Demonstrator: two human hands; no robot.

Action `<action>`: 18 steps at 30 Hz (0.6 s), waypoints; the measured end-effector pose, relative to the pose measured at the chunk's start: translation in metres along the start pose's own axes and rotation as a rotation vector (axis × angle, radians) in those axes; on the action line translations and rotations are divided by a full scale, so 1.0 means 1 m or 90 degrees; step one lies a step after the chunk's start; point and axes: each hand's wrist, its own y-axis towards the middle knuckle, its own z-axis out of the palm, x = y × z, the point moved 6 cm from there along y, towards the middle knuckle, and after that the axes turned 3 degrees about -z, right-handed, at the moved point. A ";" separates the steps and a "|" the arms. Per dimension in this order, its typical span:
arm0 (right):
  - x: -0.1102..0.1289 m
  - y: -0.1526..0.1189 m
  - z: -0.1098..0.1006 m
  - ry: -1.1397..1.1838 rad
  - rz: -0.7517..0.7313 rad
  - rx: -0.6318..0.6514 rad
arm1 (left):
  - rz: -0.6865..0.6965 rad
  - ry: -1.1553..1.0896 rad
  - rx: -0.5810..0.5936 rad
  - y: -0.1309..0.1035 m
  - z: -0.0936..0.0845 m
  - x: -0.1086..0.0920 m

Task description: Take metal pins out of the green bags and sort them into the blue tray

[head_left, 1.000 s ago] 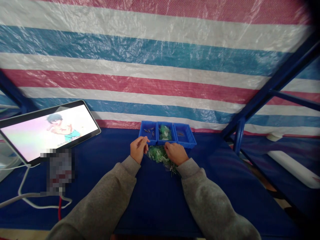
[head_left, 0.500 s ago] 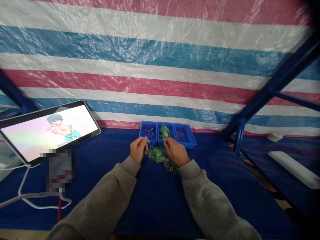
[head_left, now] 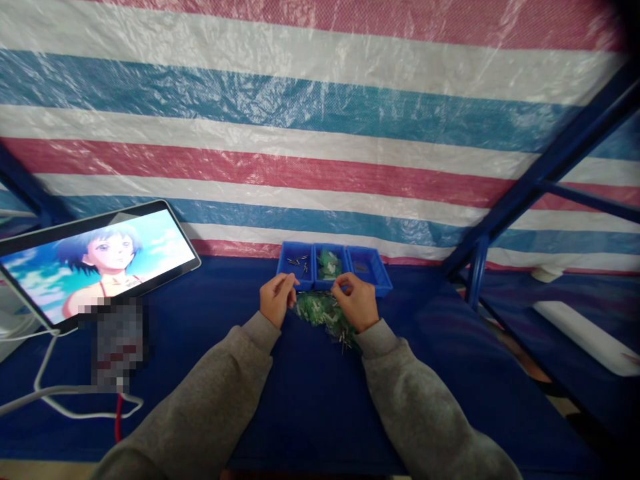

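Observation:
Three blue bins stand side by side: the left bin (head_left: pixel 285 261) holds small dark metal pieces, the middle bin (head_left: pixel 331 248) green bagged items, the right bin (head_left: pixel 380 270) a small dark piece. A pile of green packets with thin metal bits (head_left: pixel 314 309) lies on the blue table (head_left: pixel 320 400) before them. At the pile's left side, by the left bin, my left hand (head_left: pixel 277 298) is closed in a pinch; what it pinches is too small to name. My right hand (head_left: pixel 357 300) is closed, thumb and forefinger together over the pile's right side, their hold unclear.
A tablet (head_left: pixel 105 263) showing a cartoon leans at the left. Near it are a blurred-out object (head_left: pixel 120 343), white cables (head_left: pixel 43 373) and a red cable (head_left: pixel 119 420). Blue metal posts flank the table. A white long object (head_left: pixel 585 337) lies at the right.
My right hand has turned a little, its thumb and forefinger now forming a rounder pinch. My left hand has barely moved. The picture on the tablet is different.

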 end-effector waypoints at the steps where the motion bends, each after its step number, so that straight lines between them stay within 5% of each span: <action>1: 0.000 -0.001 -0.001 0.035 0.017 -0.009 | 0.001 0.002 0.003 0.000 0.000 0.000; 6: -0.007 -0.003 0.005 0.222 0.103 -0.017 | 0.029 0.072 0.039 -0.002 0.004 0.003; 12: -0.012 -0.003 0.007 0.413 0.164 -0.048 | 0.160 0.276 0.098 -0.009 0.016 -0.006; 18: -0.009 -0.003 0.014 0.550 0.201 -0.018 | 0.192 0.298 0.116 -0.011 0.020 -0.008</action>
